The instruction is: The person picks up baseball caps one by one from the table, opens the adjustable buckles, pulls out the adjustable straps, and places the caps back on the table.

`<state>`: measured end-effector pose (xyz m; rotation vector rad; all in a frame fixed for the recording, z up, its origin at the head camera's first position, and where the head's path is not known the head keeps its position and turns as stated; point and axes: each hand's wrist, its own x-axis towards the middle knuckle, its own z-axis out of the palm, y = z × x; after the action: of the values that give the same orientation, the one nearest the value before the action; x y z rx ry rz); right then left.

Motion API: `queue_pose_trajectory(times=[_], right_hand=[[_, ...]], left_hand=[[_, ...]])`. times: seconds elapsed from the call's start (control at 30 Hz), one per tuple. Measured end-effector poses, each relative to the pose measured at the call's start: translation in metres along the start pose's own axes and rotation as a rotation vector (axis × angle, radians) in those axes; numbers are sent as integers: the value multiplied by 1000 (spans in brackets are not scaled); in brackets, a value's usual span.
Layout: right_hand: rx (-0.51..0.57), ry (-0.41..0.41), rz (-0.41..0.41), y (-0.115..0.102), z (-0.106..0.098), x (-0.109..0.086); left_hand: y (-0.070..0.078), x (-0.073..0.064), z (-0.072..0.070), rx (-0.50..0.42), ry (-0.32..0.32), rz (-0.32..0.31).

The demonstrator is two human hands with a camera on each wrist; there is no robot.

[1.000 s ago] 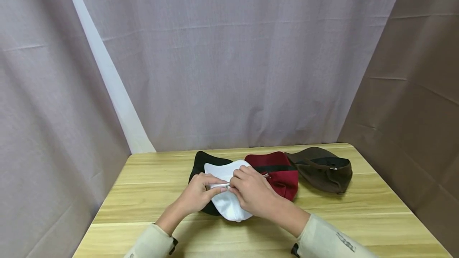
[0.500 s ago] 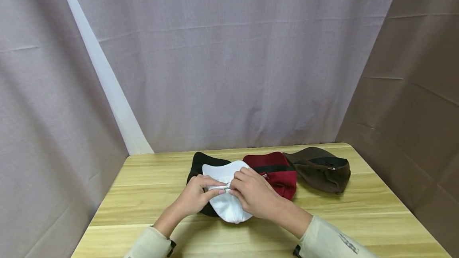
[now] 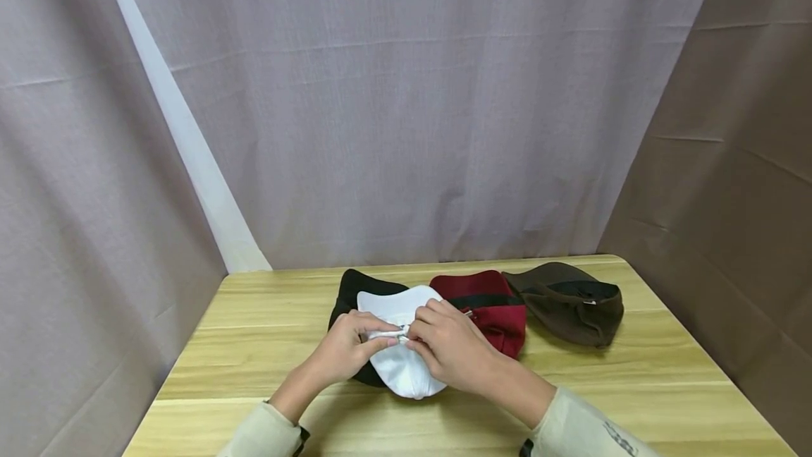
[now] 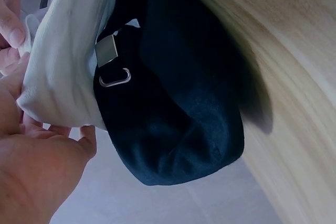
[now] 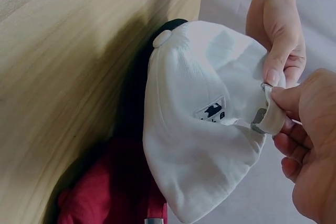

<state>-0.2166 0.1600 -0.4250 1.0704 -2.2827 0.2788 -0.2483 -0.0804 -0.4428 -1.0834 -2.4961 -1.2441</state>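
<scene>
Strap work on the white cap (image 3: pixel 404 369)

At lower centre of the head view, the left hand (image 3: pixel 345 343) pinches the cap's rear edge and the right hand (image 3: pixel 453 344) its strap (image 5: pixel 274 115). Behind, on the tabletop (image 3: pixel 254 344): black cap (image 3: pixel 358 286), left; red cap (image 3: pixel 501 326) and brown cap (image 3: pixel 567 312), right. Probable step: fitting the strap at its buckle (image 5: pixel 258 120); next, the left should steady while the right draws.
</scene>
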Motion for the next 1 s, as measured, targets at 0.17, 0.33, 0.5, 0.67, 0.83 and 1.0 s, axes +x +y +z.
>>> queue_pose_trajectory(times=[0.17,0.33,0.5,0.67,0.83,1.0], right_hand=[[-4,15,6,-3,1,2],[-31,27,38,-9,1,5],[-65,26,91,-15,2,7],[-61,23,110,-15,2,8],[-33,39,98,-14,5,7],[-17,57,77,-11,7,6]], left_hand=[[2,0,1,-8,10,-12],[4,0,3,-15,27,-24],[5,1,5,-20,47,-41],[5,2,7,-26,51,-62],[5,2,6,-16,49,-48],[3,3,5,-26,49,-11]])
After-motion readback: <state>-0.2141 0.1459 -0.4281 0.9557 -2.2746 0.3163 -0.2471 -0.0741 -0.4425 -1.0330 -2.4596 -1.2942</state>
